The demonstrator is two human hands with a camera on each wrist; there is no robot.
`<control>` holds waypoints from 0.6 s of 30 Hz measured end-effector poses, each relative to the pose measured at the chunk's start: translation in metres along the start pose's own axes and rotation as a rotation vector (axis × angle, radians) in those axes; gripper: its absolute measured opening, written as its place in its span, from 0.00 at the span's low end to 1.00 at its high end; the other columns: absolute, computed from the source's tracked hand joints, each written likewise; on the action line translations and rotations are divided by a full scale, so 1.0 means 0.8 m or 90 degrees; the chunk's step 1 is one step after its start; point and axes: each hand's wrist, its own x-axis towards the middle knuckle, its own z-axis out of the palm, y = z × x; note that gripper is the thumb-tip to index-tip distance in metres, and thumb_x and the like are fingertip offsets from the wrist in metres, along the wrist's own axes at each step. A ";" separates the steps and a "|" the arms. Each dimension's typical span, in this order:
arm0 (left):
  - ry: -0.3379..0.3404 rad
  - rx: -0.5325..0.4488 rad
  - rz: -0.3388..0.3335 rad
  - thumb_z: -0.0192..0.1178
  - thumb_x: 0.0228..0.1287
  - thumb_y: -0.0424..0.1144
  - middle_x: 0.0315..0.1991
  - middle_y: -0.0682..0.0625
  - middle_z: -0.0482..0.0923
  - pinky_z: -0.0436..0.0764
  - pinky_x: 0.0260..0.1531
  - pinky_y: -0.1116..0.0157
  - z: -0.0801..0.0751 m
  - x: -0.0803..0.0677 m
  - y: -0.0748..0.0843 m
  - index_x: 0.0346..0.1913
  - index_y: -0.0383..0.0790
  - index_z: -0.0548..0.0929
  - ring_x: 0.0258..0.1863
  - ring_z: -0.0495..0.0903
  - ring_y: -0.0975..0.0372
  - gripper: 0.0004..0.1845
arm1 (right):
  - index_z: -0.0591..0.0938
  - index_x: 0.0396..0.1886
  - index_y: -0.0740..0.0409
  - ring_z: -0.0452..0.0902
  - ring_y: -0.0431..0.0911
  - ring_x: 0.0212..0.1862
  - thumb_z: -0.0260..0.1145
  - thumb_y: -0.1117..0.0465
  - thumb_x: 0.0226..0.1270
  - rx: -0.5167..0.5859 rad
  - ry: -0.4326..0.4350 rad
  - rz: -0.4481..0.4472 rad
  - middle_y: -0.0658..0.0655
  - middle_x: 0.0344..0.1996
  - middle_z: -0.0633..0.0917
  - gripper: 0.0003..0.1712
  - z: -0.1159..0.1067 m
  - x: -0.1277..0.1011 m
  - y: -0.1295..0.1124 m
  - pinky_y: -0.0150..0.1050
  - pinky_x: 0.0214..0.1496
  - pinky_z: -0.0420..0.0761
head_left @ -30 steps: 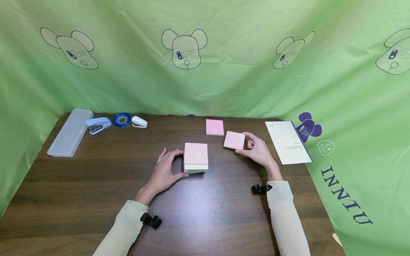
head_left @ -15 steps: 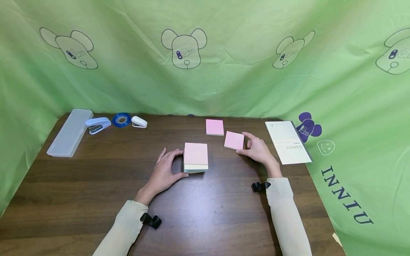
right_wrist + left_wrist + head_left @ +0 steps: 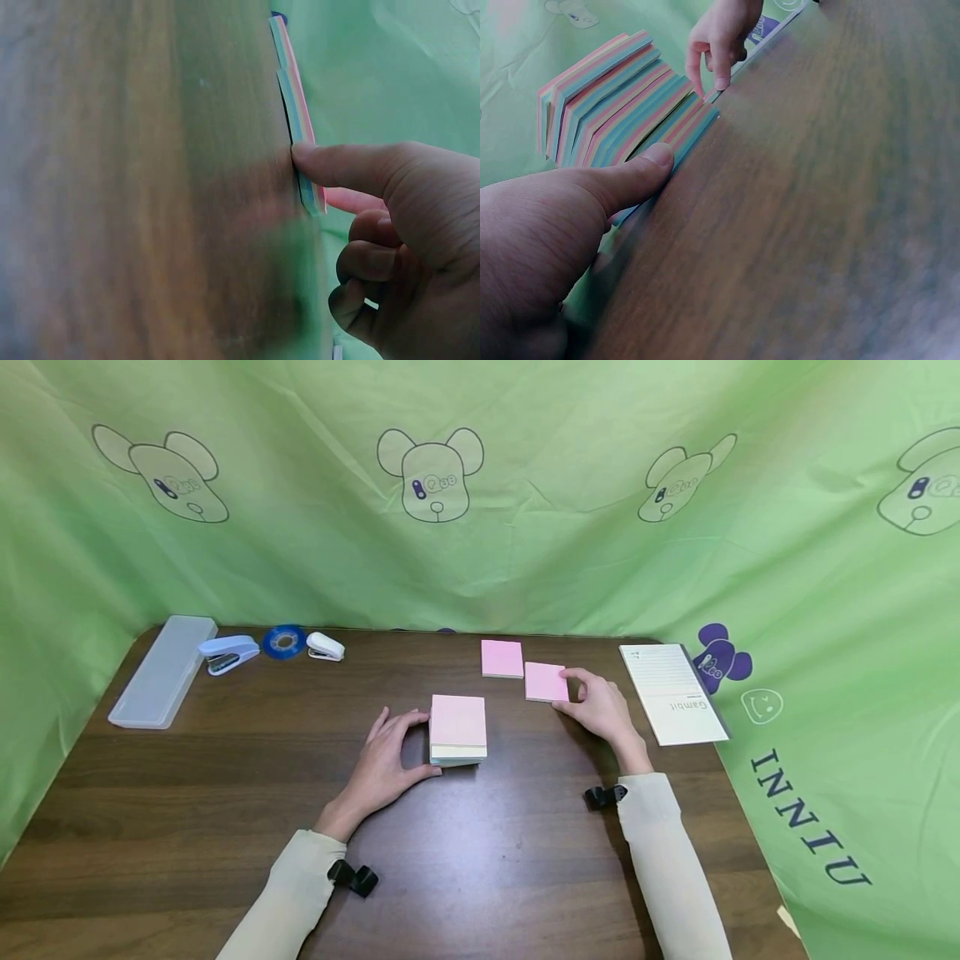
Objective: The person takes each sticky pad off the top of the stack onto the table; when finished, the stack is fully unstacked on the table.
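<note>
My left hand (image 3: 384, 764) holds a tall stack of sticky note pads (image 3: 458, 727), thumb at its front side and fingertips at its left side. In the left wrist view the thumb touches the layered pink, yellow and blue edges of that stack (image 3: 622, 105). My right hand (image 3: 602, 708) pinches a thin pink-topped sticky note pad (image 3: 546, 682) by its right side, thumb in front and index finger behind. That pad lies on the table in the right wrist view, its coloured edge (image 3: 296, 112) under the thumb. Another pink sticky note pad (image 3: 502, 658) lies just behind and left of it.
Along the table's back left are a translucent case (image 3: 165, 672), a light blue stapler (image 3: 229, 653), a blue tape roll (image 3: 284, 642) and a small white stapler (image 3: 326, 647). A notepad (image 3: 673, 695) lies at the right. A green curtain (image 3: 525, 568) hangs behind the table.
My right hand has slid its pad slightly away from me and turned it straighter, close to the other pink pad. The left hand and the stack have stayed put.
</note>
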 end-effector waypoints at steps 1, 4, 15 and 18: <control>0.000 0.000 0.000 0.90 0.53 0.40 0.72 0.39 0.81 0.47 0.89 0.42 0.000 0.000 0.000 0.74 0.33 0.76 0.78 0.75 0.44 0.47 | 0.85 0.70 0.49 0.74 0.48 0.28 0.84 0.44 0.63 -0.013 0.002 0.004 0.51 0.28 0.80 0.37 0.006 0.005 0.008 0.44 0.25 0.71; -0.002 0.000 -0.001 0.90 0.53 0.40 0.72 0.39 0.81 0.47 0.90 0.42 0.000 0.000 0.000 0.74 0.34 0.76 0.78 0.74 0.45 0.48 | 0.84 0.72 0.45 0.76 0.48 0.27 0.83 0.44 0.63 -0.036 0.000 0.012 0.50 0.27 0.81 0.38 0.017 0.019 0.026 0.44 0.24 0.73; -0.001 -0.001 -0.001 0.90 0.53 0.41 0.72 0.39 0.82 0.46 0.90 0.42 0.000 -0.001 -0.001 0.75 0.34 0.76 0.78 0.74 0.45 0.47 | 0.81 0.76 0.43 0.78 0.48 0.27 0.81 0.46 0.67 -0.070 -0.011 0.032 0.48 0.25 0.83 0.39 0.019 0.042 0.029 0.46 0.25 0.74; 0.001 0.000 0.003 0.90 0.53 0.41 0.72 0.40 0.82 0.47 0.89 0.41 0.000 -0.001 -0.001 0.74 0.34 0.76 0.78 0.75 0.45 0.47 | 0.80 0.77 0.42 0.79 0.48 0.28 0.80 0.46 0.67 -0.066 -0.017 0.042 0.48 0.26 0.83 0.39 0.017 0.045 0.024 0.46 0.27 0.75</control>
